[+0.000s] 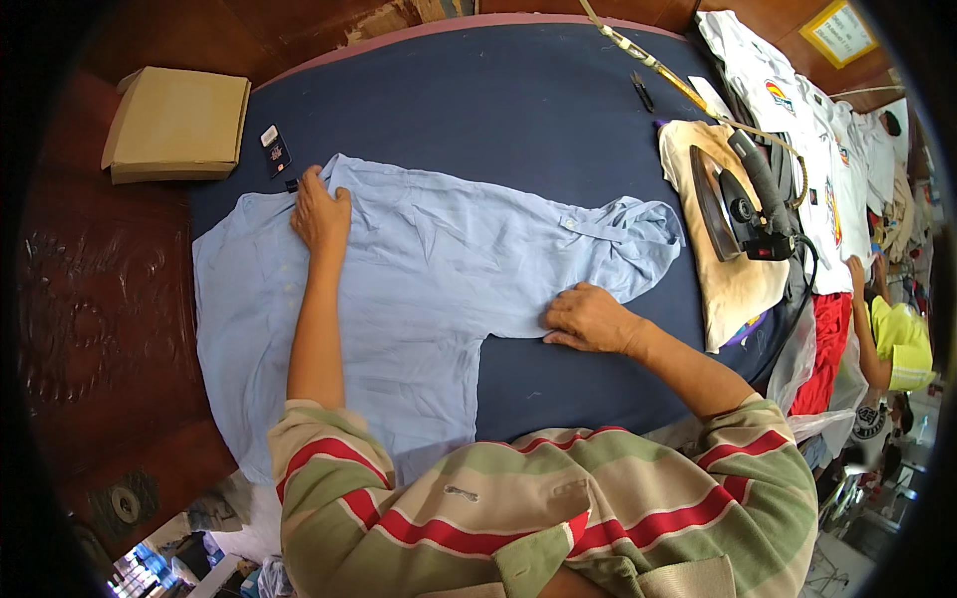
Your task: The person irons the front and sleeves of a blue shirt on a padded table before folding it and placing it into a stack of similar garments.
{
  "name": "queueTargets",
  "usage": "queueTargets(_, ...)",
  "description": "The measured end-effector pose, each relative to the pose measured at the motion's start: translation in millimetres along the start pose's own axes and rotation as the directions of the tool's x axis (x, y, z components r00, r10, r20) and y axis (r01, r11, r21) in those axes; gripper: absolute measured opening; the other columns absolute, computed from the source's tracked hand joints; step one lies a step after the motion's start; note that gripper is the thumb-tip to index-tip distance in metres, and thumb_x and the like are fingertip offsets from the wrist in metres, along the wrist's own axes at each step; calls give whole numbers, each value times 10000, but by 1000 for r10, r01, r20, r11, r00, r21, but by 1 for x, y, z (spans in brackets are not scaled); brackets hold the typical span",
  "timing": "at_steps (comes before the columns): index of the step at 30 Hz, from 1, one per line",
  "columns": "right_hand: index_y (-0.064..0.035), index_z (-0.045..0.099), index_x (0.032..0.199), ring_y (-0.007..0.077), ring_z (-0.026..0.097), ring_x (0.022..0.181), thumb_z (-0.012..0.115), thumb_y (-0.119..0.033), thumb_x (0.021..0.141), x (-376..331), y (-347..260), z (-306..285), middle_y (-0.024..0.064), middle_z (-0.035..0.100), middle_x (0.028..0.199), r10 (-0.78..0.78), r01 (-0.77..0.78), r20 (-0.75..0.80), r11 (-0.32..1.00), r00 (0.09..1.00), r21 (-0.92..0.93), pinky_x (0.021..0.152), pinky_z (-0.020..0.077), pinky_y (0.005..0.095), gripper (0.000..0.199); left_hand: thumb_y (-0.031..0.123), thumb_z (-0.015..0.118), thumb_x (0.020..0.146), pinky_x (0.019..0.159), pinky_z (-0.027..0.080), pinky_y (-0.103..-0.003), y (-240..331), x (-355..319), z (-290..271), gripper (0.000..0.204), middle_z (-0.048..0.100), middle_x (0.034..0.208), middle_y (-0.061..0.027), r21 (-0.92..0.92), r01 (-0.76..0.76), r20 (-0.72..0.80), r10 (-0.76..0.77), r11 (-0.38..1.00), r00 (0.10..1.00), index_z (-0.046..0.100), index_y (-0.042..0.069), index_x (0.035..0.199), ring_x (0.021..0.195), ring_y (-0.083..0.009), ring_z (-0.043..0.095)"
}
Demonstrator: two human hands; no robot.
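Observation:
A light blue shirt (399, 254) lies spread on a dark blue padded table cover, its one sleeve stretched out to the right with a buttoned strap near the cuff. At the shirt's far edge, by the collar, my left hand (321, 211) grips the cloth with bent fingers. My right hand (595, 317) has its fingers curled on the sleeve's near edge, close to the cuff. Light wrinkles run across the shirt body. To the right of the sleeve an iron (738, 204) rests on a cream cloth pad (728, 289).
A cardboard box (179, 125) stands at the far left, with a small dark card-like item (275, 151) beside it. Thread snips (642, 92) lie at the back. The iron's cord (648, 60) hangs overhead. White printed shirts (797, 130) are piled right; another person (897, 344) works beyond.

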State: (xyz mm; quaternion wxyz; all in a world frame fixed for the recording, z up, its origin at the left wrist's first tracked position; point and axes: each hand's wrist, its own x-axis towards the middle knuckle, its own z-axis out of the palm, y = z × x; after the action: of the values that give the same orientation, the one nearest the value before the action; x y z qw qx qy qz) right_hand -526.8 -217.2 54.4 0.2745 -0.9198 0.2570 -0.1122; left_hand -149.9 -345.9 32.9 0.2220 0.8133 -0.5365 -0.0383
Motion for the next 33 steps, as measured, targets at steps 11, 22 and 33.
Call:
queueTargets(11, -68, 538, 874, 258, 503, 852, 570, -204, 825, 42, 92, -25, 79, 519, 862, 322, -554, -534, 753, 782, -356, 735, 375, 372, 148, 170, 646, 646, 883, 368, -401, 99, 21, 4, 371, 626, 945, -93, 61, -707, 796, 393, 704, 460, 560, 107, 1001, 973, -273, 568)
queueTargets(22, -70, 529, 902, 279, 492, 884, 655, -190, 745, 35, 41, -2, 72, 532, 986, 44, -182, -447, 945, 894, -272, 796, 374, 395, 233, 237, 589, 783, 912, 298, -528, 114, -106, 60, 282, 543, 1129, -80, -102, -606, 184, 614, 789, 768, 554, 115, 1034, 1066, -259, 498)
queueTargets(33, -103, 532, 1080, 293, 454, 1067, 645, -256, 771, -33, 32, -22, 102, 480, 1167, 113, -205, -320, 941, 941, -268, 881, 352, 408, 363, 373, 500, 854, 974, 165, -647, 109, -116, 52, 521, 301, 1425, -99, -31, -597, 257, 583, 802, 770, 397, 197, 1333, 1328, -308, 227)
